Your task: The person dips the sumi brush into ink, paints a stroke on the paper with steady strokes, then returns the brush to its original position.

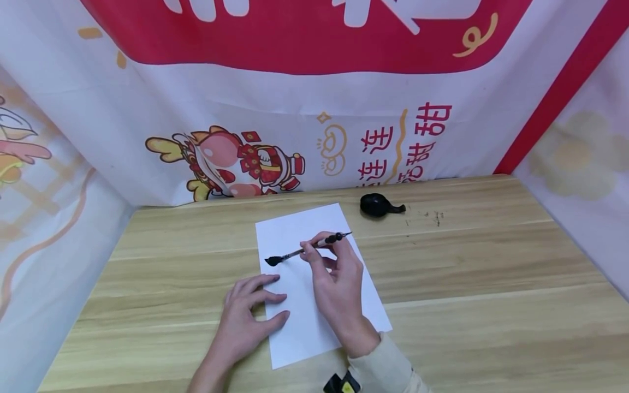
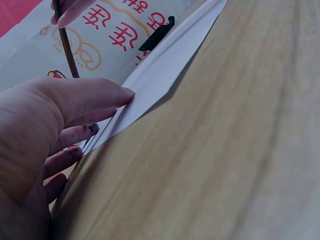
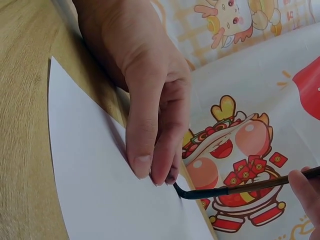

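A sheet of white paper (image 1: 300,316) lies slanted on the wooden table. My right hand (image 1: 341,286) pinches an ink brush (image 1: 274,261) by its dark handle, between thumb and fingers. Black, wet-looking bristles point left, over the paper's left side. Just below them my left hand (image 1: 245,319) rests on the left edge of the sheet, fingers spread and loosely bent. Dark ink smudges mark its fingers (image 2: 82,134) in the left wrist view. In the right wrist view the bent brush tip (image 3: 187,193) shows right beside the left hand's fingertips.
A black rounded object with a narrow neck (image 1: 375,206) sits at the back right, beyond the paper. Small dark marks (image 1: 437,218) spot the table (image 1: 491,273) beside it. A printed cloth (image 1: 275,98) hangs along the table's back edge and sides.
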`<state>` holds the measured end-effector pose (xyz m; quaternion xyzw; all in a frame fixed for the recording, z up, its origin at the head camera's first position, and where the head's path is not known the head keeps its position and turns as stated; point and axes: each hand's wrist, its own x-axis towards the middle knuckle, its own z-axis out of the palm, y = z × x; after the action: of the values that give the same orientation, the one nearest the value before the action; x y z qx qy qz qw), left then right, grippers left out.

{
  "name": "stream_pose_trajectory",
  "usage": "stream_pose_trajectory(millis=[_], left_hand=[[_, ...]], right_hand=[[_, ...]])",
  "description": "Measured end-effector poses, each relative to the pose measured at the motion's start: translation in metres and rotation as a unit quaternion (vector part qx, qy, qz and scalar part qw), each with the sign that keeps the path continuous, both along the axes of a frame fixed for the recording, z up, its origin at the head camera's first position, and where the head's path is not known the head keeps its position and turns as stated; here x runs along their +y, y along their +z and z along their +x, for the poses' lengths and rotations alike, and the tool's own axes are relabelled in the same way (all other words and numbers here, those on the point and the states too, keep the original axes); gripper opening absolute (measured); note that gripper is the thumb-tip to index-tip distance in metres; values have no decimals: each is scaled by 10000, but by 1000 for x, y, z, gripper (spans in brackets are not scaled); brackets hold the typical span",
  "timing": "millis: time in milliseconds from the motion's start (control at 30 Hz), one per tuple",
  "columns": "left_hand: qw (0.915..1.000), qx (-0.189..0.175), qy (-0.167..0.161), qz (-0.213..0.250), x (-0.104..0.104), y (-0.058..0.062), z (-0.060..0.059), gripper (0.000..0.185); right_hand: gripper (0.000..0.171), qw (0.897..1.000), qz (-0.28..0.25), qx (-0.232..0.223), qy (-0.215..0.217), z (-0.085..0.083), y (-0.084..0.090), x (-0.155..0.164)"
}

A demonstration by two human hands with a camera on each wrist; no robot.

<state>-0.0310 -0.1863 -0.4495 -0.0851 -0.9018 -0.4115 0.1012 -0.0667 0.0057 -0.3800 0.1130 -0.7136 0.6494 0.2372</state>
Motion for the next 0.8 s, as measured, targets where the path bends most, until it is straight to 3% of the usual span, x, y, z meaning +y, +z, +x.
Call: stream_pose_trajectory(millis=[400, 800], left_hand=[[9999, 163, -34, 17, 1, 1, 0, 28], [10000, 89, -17, 19, 0, 0, -1, 28]], right_hand=[[11, 9986, 438, 176, -237, 5, 0, -1], [12, 9979, 425, 325, -356, 4, 1, -1]])
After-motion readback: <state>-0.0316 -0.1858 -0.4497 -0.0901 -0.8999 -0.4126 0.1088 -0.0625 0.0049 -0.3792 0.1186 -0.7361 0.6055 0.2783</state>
